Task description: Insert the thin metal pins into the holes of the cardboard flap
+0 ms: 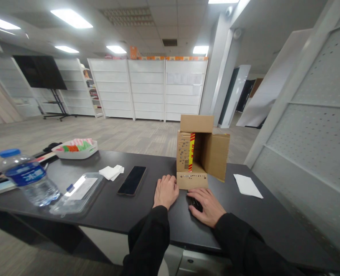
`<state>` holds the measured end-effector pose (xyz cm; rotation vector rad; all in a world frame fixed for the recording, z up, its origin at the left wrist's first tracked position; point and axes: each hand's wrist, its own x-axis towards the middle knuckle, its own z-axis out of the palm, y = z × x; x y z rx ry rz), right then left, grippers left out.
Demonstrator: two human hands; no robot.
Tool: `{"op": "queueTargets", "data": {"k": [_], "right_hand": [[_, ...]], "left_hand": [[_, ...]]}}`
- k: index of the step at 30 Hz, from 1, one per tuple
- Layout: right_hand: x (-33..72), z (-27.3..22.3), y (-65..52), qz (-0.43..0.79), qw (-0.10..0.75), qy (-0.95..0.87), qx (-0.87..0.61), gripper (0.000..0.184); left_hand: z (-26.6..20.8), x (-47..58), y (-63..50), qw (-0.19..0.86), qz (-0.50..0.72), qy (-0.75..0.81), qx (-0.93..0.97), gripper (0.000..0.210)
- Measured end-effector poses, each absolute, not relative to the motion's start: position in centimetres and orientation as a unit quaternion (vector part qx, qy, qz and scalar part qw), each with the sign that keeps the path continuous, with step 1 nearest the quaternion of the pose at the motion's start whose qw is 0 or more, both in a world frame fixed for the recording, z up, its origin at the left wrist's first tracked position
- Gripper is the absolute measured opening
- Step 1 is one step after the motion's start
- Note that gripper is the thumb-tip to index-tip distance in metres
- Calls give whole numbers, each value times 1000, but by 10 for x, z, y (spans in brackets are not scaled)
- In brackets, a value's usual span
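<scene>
My left hand [166, 191] lies palm down on the dark table, fingers forward and slightly bent. Its thumb side is against or close to the front flap of a cardboard box [184, 153]. The box opens toward me with its flaps spread, has a red and yellow tape strip, and shows many small dark dots on its side and front flap. Just in front of that flap, my right hand [206, 207] curves over a small black object [195, 203] with fine light marks; fingers and thumb lie around it. The hand covers part of it, so its kind is unclear.
To the left are a black phone [132, 181], a crumpled tissue [111, 172], a clear plastic case [80, 193], a water bottle [28, 178] and a white basket [76, 153] of colourful items. A folded white paper [247, 186] lies right, beside a perforated panel [314, 145].
</scene>
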<state>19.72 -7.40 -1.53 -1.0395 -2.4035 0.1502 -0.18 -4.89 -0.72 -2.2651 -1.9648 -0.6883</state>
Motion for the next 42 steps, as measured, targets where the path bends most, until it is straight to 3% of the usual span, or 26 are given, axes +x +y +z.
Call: {"op": "queueTargets", "data": {"k": [42], "right_hand": [[196,-18,-72,43,257,-885,-387,31]], "left_hand": [[-4,1,-49,26,-210,-647,-733,13]]}}
